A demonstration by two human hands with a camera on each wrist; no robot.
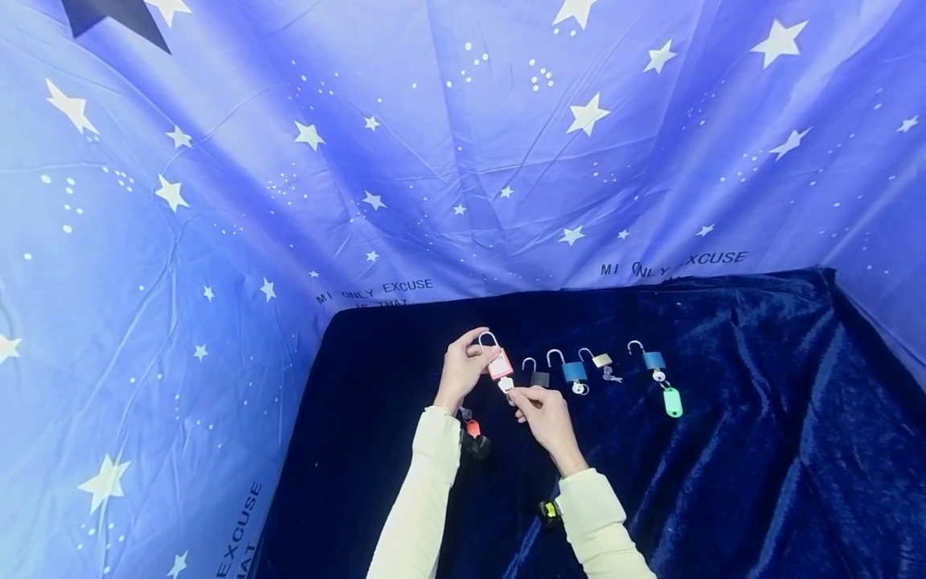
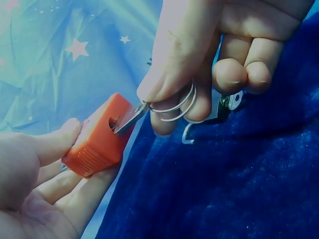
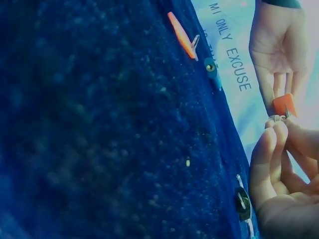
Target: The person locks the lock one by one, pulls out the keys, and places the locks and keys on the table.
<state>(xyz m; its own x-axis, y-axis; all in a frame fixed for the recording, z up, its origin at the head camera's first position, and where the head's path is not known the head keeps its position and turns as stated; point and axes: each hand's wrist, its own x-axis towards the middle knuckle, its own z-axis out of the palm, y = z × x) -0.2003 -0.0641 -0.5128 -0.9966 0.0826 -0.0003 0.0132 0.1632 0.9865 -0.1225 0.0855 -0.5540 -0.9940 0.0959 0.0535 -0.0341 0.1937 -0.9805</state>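
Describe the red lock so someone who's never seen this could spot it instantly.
On the dark blue cloth, find the row of open locks. Left of it in the head view, the left hand holds up the red lock while the right hand pinches the key in it. Only its body is red; the locks in the row are blue, black or gold.

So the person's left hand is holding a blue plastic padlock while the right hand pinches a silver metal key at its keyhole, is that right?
Not quite: the boxy plastic padlock in the left hand is red-orange, not blue, as the left wrist view shows. The right hand does pinch a silver metal key at its keyhole.
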